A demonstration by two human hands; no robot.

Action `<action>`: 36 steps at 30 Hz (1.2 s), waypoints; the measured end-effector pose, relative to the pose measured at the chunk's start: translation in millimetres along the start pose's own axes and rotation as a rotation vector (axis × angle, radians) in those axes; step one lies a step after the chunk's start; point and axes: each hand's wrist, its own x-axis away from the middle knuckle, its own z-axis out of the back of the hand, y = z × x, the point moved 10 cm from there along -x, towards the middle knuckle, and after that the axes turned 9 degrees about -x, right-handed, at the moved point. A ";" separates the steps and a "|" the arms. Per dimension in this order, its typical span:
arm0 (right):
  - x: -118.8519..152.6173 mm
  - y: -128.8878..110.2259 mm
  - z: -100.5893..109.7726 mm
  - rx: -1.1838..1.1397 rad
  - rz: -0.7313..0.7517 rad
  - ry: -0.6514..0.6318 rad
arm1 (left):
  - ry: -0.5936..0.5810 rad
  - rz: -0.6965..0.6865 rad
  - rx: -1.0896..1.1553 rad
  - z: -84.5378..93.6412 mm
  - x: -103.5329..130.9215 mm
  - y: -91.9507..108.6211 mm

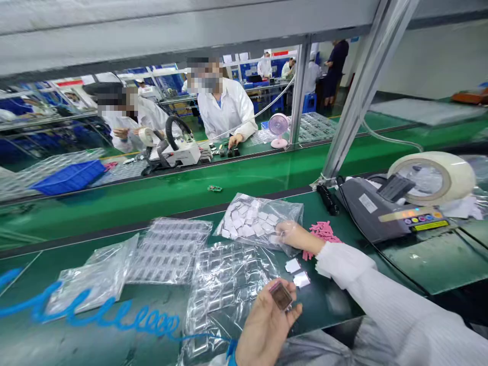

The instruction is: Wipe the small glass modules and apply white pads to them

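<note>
Left grip (269, 317) closed on square part (281, 297); right grip (295, 235) at bag (247, 216), closure unclear; yellow label (430, 225) illegible

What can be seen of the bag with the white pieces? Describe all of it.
The bag is clear, creased and shiny, and looks like thin plastic. It lies flat on the green bench, loosely filled with many flat, squarish white pieces. The right hand is at its right end, fingers apparently inside. Its opening cannot be made out. Pink strips lie just right of it.
</note>
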 end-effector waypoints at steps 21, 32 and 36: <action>193.8 -63.5 86.1 0.110 0.290 0.404 | -0.362 -0.091 -0.023 -109.4 2.4 -25.0; 221.8 -95.6 68.5 0.281 0.737 0.416 | -0.278 -0.114 -0.065 -104.5 -0.8 -29.6; 205.8 -78.8 75.4 0.125 0.501 0.371 | -0.280 -0.078 -0.099 -106.0 -4.2 -35.9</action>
